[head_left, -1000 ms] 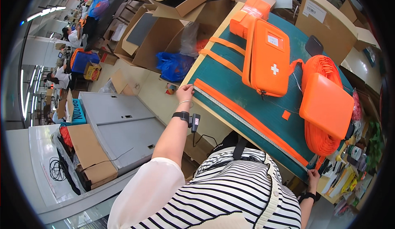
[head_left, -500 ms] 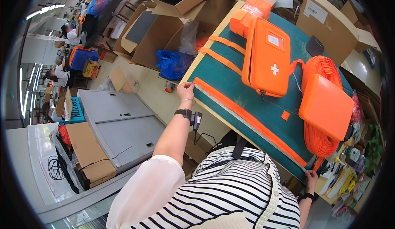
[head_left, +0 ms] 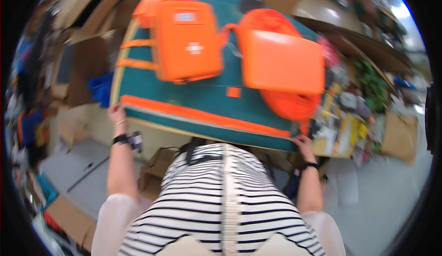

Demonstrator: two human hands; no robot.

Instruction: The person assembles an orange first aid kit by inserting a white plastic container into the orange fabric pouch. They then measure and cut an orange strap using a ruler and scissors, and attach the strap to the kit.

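An orange webbing strap (head_left: 207,116) lies straight along the near side of the green cutting mat (head_left: 177,95). Beside its near edge runs a pale measuring tape (head_left: 202,122), blurred by motion. My left hand (head_left: 117,113) is closed in a pinch on the tape's left end, at the table's corner. At the other end, my right hand (head_left: 304,145) pinches the tape close to the strap's end. Farther back lies an orange zipped case (head_left: 186,42) with a white cross. A small orange square (head_left: 233,92) sits between case and strap.
A flat orange pouch (head_left: 283,62) rests on a big coil of orange webbing (head_left: 290,106) at the right. Orange packs (head_left: 159,0) and a dark flat object (head_left: 251,3) lie at the back. A cardboard box (head_left: 85,67) stands left; papers and a plant (head_left: 370,83) are right.
My view has swung to the right and straightened, so the table now appears farther left and more level. Both hands remain at the two ends of the tape and strap.
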